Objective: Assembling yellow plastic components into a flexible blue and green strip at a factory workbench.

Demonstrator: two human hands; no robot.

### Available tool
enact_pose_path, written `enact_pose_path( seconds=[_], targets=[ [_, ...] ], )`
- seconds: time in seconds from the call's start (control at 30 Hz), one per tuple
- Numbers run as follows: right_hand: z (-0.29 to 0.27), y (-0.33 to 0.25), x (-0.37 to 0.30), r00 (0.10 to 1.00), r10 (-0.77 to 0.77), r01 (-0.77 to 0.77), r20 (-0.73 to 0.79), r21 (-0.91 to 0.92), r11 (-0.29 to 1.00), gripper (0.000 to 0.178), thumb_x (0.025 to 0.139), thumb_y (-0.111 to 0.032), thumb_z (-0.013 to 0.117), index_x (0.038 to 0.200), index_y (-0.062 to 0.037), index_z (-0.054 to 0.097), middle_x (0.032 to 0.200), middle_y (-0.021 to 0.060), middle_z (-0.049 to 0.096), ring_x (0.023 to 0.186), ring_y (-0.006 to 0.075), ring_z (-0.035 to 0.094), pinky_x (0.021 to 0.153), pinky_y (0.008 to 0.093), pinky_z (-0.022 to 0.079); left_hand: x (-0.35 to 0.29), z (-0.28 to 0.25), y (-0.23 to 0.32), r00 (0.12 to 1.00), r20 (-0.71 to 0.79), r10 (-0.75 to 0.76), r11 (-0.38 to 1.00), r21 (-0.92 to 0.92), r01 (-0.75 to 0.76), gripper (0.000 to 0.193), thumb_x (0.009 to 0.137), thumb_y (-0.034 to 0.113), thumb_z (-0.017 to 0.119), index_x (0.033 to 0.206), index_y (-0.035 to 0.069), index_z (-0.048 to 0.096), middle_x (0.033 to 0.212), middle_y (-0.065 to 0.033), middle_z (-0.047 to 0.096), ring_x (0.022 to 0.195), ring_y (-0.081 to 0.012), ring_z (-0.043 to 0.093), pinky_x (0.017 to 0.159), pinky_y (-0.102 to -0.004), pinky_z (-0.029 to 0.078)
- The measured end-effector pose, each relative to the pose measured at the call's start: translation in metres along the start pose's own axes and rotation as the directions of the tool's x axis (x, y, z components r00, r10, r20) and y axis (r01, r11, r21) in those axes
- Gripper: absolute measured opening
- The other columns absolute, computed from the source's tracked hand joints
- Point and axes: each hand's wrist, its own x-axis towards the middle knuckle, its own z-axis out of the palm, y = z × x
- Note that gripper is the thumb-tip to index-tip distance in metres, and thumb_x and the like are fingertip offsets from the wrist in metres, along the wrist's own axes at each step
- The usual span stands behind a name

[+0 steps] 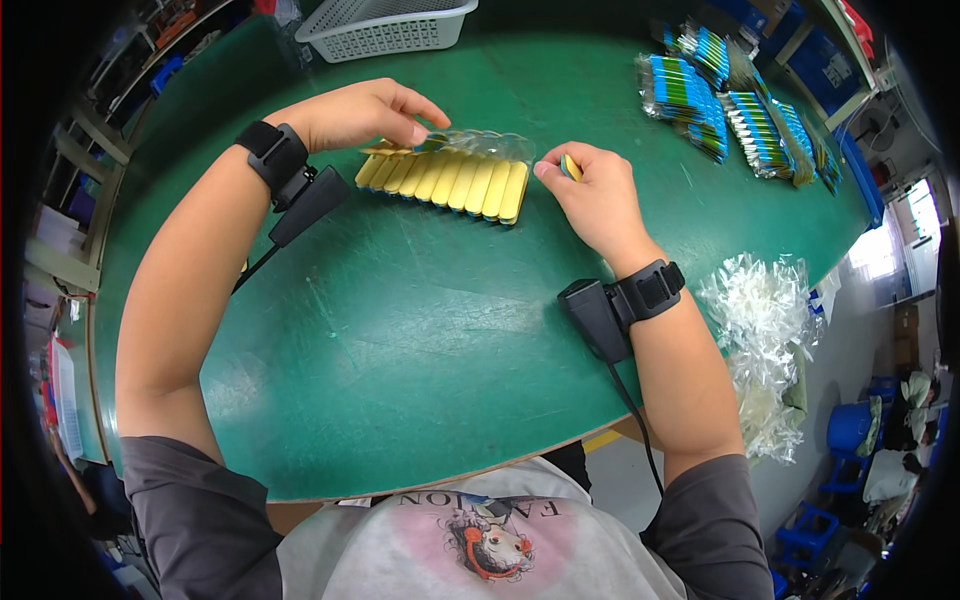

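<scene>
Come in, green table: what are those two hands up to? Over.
Right grip: holding yellow piece. Left grip: at left end of yellow row, contact unclear. White basket, blue-green packets: apart, not in the way.

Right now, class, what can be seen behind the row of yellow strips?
Clear plastic lines much of the far side of the yellow strips, with green tabletop beyond. Toward the left, the left hand covers some of what lies behind.

Green table (400,330) under yellow strips (452,182), blue-green packets (675,90), white basket (395,38).
</scene>
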Motion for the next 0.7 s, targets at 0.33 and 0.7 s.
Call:
enact_pose_path(
  seconds=[0.33,0.7],
  targets=[
    [0.004,0.002,0.005,0.998,0.043,-0.050,0.037,0.204,0.978,0.018,0.078,-0.017,0.064,0.080,0.0005,0.063,0.063,0.0106,0.059,0.054,0.0203,0.054,0.052,0.0315,0.042,-0.010,-0.038,-0.013,0.455,-0.786,0.419,0.888,0.459,-0.025,0.029,0.088,0.009,0.048,0.115,0.001,0.055,0.090,-0.0017,0.061,0.080,-0.0076,0.052,0.073,-0.0230,0.044],
    [-0.025,-0.037,-0.016,0.836,0.096,-0.488,0.540,0.652,0.580,0.037,0.087,-0.036,0.056,0.086,0.0007,0.057,0.059,0.0044,0.055,0.041,0.0061,0.043,0.036,0.0192,0.031,-0.169,0.143,0.029,0.938,0.163,0.305,0.548,0.776,-0.313,0.039,0.072,0.013,0.062,0.107,-0.004,0.056,0.100,-0.0268,0.058,0.086,-0.0345,0.062,0.064,-0.0379,0.051]
  ],
)
